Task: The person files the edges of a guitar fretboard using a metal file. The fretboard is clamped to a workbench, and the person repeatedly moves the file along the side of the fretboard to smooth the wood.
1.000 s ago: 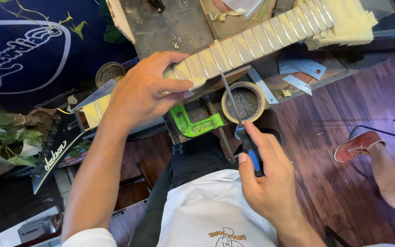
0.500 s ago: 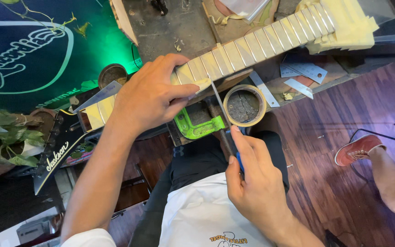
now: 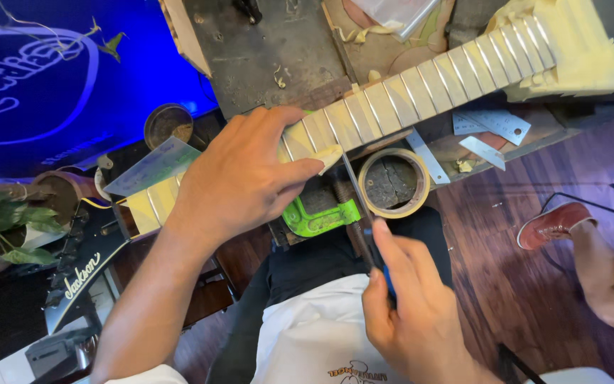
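Here, closest to me, my right hand (image 3: 410, 309) is closed around a slim file with a blue handle (image 3: 381, 267); its thin metal blade runs up and away from me to the near edge of the guitar neck (image 3: 421, 89). Just beyond my fingers sits a bright green clamp (image 3: 318, 215), fixed at the front of the tabletop (image 3: 278, 50) under the neck. Beside it, to the right, lies a roll of masking tape (image 3: 393, 182), flat on its side.

My left hand (image 3: 239, 178) is closed over the guitar neck, fingers curled over the far edge and thumb pressing near the file's tip. The neck slants from lower left to upper right, its fretboard masked in pale tape with the metal frets bare between the strips. At my left wrist, the black headstock (image 3: 79, 267) points down toward the floor, a potted plant (image 3: 5, 227) just beside it.

Farther right, small steel rulers (image 3: 492, 128) lie on the tabletop under the neck. At the far right edge, another person's foot in a red shoe (image 3: 556, 224) rests on the wooden floor (image 3: 506, 284).
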